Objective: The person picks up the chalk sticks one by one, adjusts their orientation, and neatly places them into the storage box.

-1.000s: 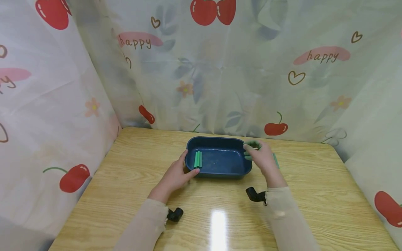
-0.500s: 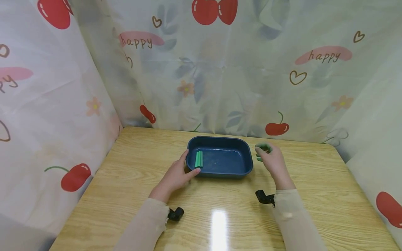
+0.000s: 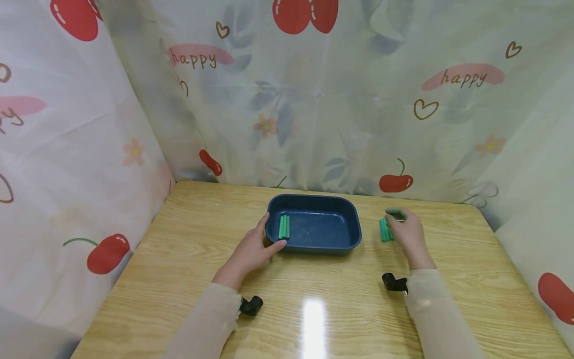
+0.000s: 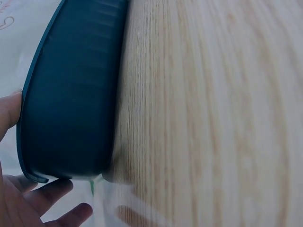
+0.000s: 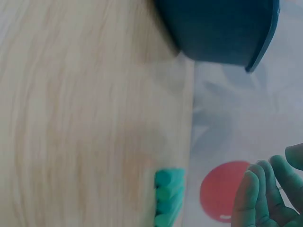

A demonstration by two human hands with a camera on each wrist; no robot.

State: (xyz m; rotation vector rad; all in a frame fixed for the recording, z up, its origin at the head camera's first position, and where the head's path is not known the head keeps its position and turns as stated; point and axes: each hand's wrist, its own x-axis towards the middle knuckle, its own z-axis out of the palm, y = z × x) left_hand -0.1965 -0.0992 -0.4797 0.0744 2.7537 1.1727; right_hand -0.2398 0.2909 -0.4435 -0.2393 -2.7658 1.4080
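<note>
A dark blue plastic box (image 3: 320,230) with rounded corners stands upright on the wooden table. My left hand (image 3: 252,253) holds its left end, the thumb on the front rim and the fingers around the side. Inside, at the left end, several short green sticks (image 3: 284,227) lie side by side. More green sticks (image 3: 385,231) lie right of the box, partly hidden by my right hand (image 3: 409,235), which hovers over them. In the right wrist view these round-ended sticks (image 5: 168,194) sit in a row, apart from the loosely bent fingers (image 5: 246,196), which hold nothing.
The wooden table (image 3: 287,304) extends in front of the box and to both sides. A printed curtain (image 3: 314,114) hangs behind the table's back edge and along the sides. A small black camera mount (image 3: 394,282) projects from the right sleeve, another (image 3: 251,306) from the left.
My right hand has moved right, from the box's right end to above the loose green sticks, uncovering some of them. My left hand and the box stay in place.
</note>
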